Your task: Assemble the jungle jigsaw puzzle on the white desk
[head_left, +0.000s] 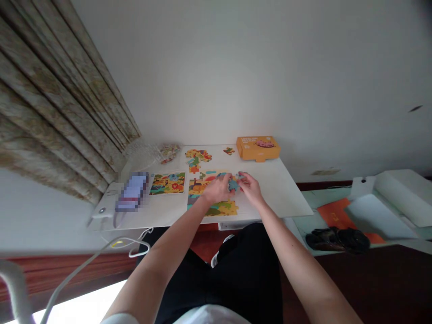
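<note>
A partly assembled jigsaw puzzle (221,209) with colourful animal scenery lies on the white table. My left hand (216,190) rests over its upper right part, fingers bent down around a blue puzzle section (232,185). Just to the right, my right hand (250,188) pinches a small blue puzzle piece (239,176) by the section's edge. Fingers partly hide both, so exact contact is hard to see. Left of the puzzle lies a reference picture card (168,183). Farther back are loose puzzle pieces (201,155) and a small separate piece cluster (228,151).
An orange puzzle box (258,149) stands at the back right. A phone (133,191) on a stand and clear plastic bags (143,152) occupy the left side. A white cable (91,263) hangs at left. An opened white box (381,216) sits beyond the table's right edge.
</note>
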A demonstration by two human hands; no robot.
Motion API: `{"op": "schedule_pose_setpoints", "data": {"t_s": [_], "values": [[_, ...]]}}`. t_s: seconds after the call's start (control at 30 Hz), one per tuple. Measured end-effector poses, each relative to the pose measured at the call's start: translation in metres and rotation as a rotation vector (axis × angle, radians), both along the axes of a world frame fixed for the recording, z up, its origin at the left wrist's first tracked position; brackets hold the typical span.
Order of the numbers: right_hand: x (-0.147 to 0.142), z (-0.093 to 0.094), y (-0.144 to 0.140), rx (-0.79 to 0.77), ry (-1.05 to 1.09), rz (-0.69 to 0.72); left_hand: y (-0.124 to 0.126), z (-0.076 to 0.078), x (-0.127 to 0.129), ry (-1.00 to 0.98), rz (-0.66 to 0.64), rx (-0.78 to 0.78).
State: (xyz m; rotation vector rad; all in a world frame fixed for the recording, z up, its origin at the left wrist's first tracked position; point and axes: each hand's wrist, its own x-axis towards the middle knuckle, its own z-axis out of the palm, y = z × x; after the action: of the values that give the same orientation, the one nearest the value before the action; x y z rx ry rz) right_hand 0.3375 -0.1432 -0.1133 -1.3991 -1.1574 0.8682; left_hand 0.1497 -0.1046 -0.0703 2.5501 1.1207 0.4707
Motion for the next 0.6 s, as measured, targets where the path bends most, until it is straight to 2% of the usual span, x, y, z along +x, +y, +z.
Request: {"op": "schedule_pose_setpoints", "data": {"t_s": [0.17,0.23,0.3,0.43,0.5,0.6], "values": [[-0.011,0.005,-0.006,-0.13,0.088,0.208,0.0,-0.005,-0.028,0.014,-0.134,0.066],[-0.014,0.003,-0.005,-0.154,0.092,0.229,0.0,-0.01,-0.035,0.0,-0.165,0.069],[-0.016,-0.001,-0.002,-0.147,0.089,0.177,0.001,-0.016,-0.041,-0.022,-0.141,0.07],[-0.016,-0.013,0.007,-0.117,0.045,0.015,0.001,-0.03,-0.048,0.005,0.042,0.071],[-0.016,-0.019,0.011,-0.121,0.023,-0.02,0.0,-0.034,-0.049,0.05,0.108,0.066],[-0.017,-0.024,0.016,-0.112,-0.025,-0.039,-0.003,-0.038,-0.048,0.068,0.132,0.082]]}}
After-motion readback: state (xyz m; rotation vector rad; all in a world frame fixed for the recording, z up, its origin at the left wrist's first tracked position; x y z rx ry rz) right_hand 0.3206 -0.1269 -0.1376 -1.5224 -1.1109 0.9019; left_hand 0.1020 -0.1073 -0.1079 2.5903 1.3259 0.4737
